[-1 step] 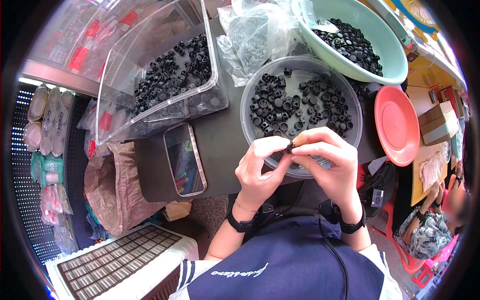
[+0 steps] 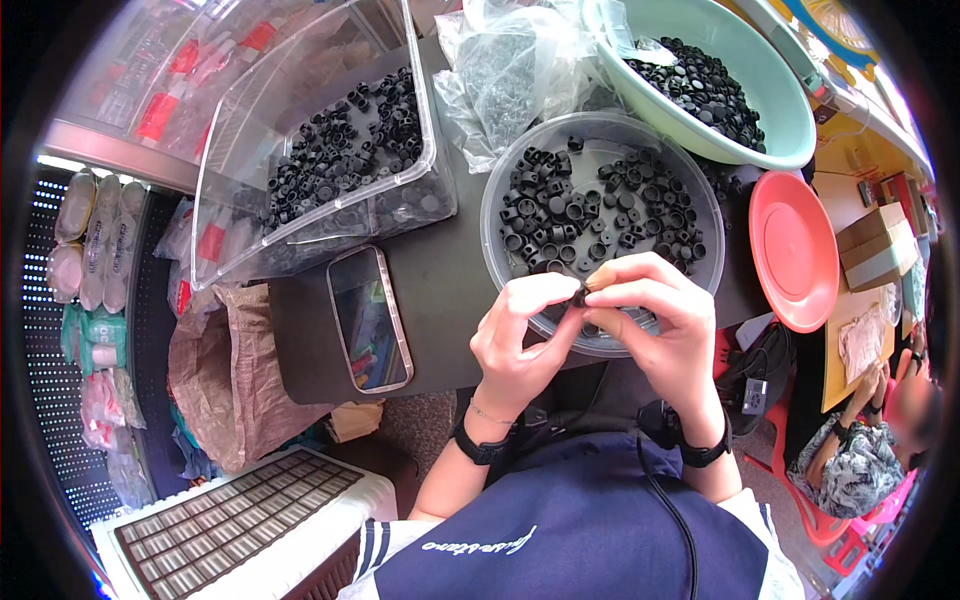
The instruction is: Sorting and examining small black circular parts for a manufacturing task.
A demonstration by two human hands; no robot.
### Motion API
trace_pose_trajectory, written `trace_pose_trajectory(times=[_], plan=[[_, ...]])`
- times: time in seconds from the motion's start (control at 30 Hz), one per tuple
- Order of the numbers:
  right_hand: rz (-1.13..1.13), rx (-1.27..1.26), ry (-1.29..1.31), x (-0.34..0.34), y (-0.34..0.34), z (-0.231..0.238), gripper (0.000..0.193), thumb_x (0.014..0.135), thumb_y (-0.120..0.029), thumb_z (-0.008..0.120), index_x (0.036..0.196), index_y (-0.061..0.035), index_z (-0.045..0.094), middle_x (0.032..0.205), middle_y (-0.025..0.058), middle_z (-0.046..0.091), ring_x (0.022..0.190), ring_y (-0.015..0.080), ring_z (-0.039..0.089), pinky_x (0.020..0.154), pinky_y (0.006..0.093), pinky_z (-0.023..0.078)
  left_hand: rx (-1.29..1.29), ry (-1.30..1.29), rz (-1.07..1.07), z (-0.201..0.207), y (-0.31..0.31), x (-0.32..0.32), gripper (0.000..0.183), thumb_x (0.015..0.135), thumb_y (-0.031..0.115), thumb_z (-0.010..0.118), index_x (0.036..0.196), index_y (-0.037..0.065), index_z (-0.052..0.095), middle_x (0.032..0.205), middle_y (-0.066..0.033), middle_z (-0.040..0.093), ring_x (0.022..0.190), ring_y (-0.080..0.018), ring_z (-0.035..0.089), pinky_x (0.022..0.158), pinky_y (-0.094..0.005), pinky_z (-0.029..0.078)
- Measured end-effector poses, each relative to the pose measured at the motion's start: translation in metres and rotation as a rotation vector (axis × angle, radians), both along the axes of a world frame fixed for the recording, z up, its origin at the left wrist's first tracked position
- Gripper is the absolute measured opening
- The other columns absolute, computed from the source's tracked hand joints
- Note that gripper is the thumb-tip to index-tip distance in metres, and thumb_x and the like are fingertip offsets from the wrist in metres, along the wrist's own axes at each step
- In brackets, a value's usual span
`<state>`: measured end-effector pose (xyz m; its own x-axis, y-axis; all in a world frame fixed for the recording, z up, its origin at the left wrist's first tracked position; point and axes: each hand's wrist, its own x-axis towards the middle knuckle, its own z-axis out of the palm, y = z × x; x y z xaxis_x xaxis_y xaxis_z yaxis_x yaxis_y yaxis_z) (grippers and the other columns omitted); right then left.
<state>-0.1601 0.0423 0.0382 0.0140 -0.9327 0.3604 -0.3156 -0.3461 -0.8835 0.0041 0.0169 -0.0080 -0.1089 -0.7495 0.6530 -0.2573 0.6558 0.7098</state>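
My left hand (image 2: 528, 328) and my right hand (image 2: 655, 315) meet over the near rim of a round clear tub (image 2: 490, 215). Between their fingertips they pinch a small black plastic part (image 2: 581, 294), mostly covered by the fingers. Loose black caps (image 2: 557, 205) and ring-shaped pieces (image 2: 672, 210) lie in the tub below. A rectangular clear bin (image 2: 325, 235) to the left holds many more black ring-shaped pieces. Small black round caps (image 2: 700, 85) fill part of a pale green basin (image 2: 785, 115) at the far right.
A smartphone (image 2: 370, 320) lies on the dark table (image 2: 300, 345) left of my hands. Crumpled clear plastic bags (image 2: 515, 75) sit behind the tub. A red plastic plate (image 2: 793, 250) is at the right edge. Farther right, another person (image 2: 855, 460) sits by a wooden table (image 2: 845, 355).
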Motion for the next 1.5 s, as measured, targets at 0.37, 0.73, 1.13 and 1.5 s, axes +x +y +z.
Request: trace_pose_trajectory(times=[0.37, 0.73, 1.13, 1.5], plan=[[0.133, 0.545, -0.590, -0.006, 0.000, 0.003, 0.017, 0.088, -0.003, 0.075, 0.103, -0.0012, 0.067, 0.105, 0.0063, 0.071, 0.101, 0.0133, 0.066, 0.095, 0.0310, 0.051, -0.062, 0.015, -0.072, 0.008, -0.004, -0.002, 0.035, 0.075, -0.004, 0.082, 0.103, 0.003, 0.061, 0.100, -0.0134, 0.072, 0.093, -0.0279, 0.069, 0.083, -0.0371, 0.056], [0.187, 0.633, -0.710, -0.016, 0.001, 0.003, 0.014, 0.086, 0.001, 0.075, 0.098, -0.0011, 0.067, 0.101, 0.0065, 0.073, 0.097, 0.0142, 0.068, 0.093, 0.0301, 0.053, -0.025, 0.144, -0.158, -0.006, 0.000, -0.001, 0.043, 0.077, -0.006, 0.081, 0.113, 0.002, 0.058, 0.104, -0.0144, 0.072, 0.091, -0.0263, 0.070, 0.081, -0.0366, 0.058], [0.158, 0.628, -0.671, -0.019, -0.004, 0.008, 0.020, 0.086, 0.003, 0.075, 0.088, -0.0052, 0.056, 0.097, 0.0079, 0.072, 0.094, 0.0123, 0.068, 0.086, 0.0276, 0.055, -0.041, 0.072, -0.187, -0.006, 0.001, -0.004, 0.046, 0.078, -0.009, 0.079, 0.116, 0.001, 0.057, 0.103, -0.0154, 0.071, 0.090, -0.0282, 0.071, 0.077, -0.0367, 0.060], [0.152, 0.522, -0.567, -0.009, -0.005, 0.003, 0.022, 0.087, -0.002, 0.076, 0.082, -0.0053, 0.055, 0.091, 0.0055, 0.070, 0.088, 0.0085, 0.065, 0.081, 0.0256, 0.053, 0.031, 0.111, -0.207, -0.005, 0.002, 0.002, 0.051, 0.081, -0.003, 0.081, 0.118, -0.001, 0.047, 0.104, -0.0189, 0.071, 0.095, -0.0253, 0.068, 0.087, -0.0370, 0.056]])
